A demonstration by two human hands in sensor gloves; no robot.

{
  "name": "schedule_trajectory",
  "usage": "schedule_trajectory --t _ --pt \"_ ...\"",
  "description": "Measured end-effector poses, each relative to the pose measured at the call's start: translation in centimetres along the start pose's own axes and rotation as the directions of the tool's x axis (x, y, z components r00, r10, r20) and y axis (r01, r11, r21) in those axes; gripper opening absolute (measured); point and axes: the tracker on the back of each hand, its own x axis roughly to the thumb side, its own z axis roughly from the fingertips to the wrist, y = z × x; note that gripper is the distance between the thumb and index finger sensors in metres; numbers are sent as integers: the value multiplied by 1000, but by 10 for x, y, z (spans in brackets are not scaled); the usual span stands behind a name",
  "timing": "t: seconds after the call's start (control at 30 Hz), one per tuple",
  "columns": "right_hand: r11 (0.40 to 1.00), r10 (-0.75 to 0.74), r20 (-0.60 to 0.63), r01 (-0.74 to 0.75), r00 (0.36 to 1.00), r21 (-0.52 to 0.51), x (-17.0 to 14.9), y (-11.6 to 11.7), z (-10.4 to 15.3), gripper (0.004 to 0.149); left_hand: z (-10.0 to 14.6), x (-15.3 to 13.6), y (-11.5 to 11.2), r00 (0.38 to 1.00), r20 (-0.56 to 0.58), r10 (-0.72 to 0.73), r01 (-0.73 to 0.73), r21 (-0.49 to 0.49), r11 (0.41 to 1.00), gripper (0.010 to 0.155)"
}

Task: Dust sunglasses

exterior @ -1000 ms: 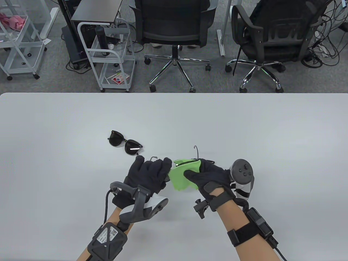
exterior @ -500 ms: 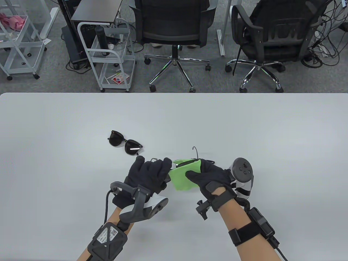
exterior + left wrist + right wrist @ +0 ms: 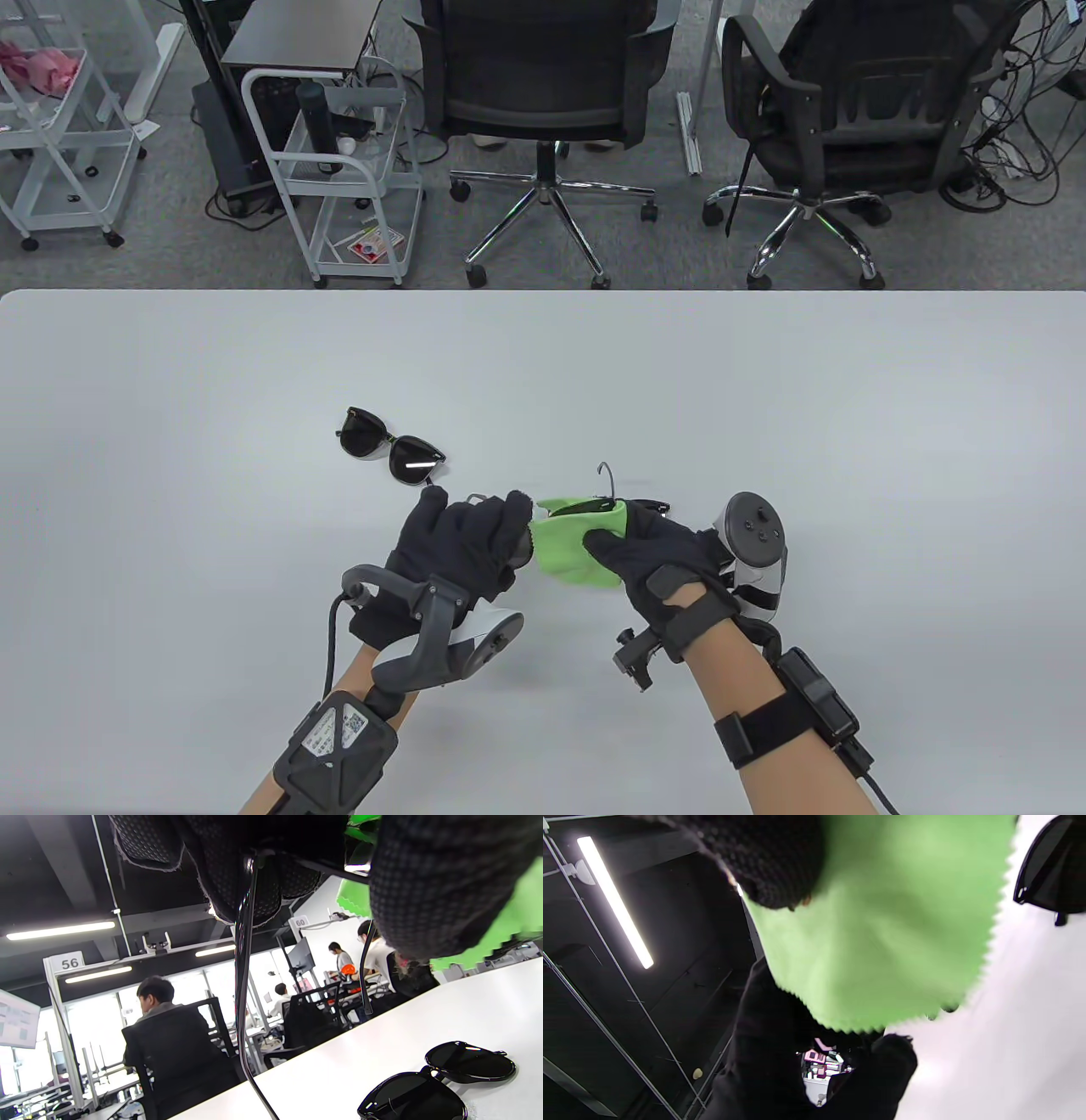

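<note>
My left hand (image 3: 475, 535) grips one end of a thin-framed pair of sunglasses (image 3: 585, 506) held above the table. My right hand (image 3: 645, 543) pinches a green cloth (image 3: 570, 550) around that pair's lens; the lens is mostly hidden by the cloth. One temple arm (image 3: 607, 477) sticks up behind the cloth. In the left wrist view a temple arm (image 3: 243, 955) hangs below my gloved fingers (image 3: 263, 866), with the cloth (image 3: 509, 929) at the right. In the right wrist view the cloth (image 3: 882, 921) fills the frame under my thumb (image 3: 772, 861).
A second pair of black sunglasses (image 3: 392, 446) lies folded on the white table (image 3: 764, 399) just beyond my left hand; it also shows in the left wrist view (image 3: 437, 1082) and the right wrist view (image 3: 1052, 870). Office chairs (image 3: 543, 93) and a cart (image 3: 339, 170) stand beyond the table's far edge.
My right hand with the cloth has slid a little left along the held sunglasses, bunching the cloth closer to my left hand. The pair on the table has not moved.
</note>
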Motion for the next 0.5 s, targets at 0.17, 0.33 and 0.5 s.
schedule_trajectory --t 0.17,0.33,0.5 --pt "988 103 48 -97 993 -116 8 -3 4 39 -1 4 4 1000 5 19 -20 13 1000 94" --pt "996 52 56 -48 997 -76 7 -2 4 40 -1 3 4 1000 -1 25 -25 16 1000 94" --pt "999 -21 25 20 999 49 3 -1 0 43 1 -1 3 1000 -7 14 -14 14 1000 94"
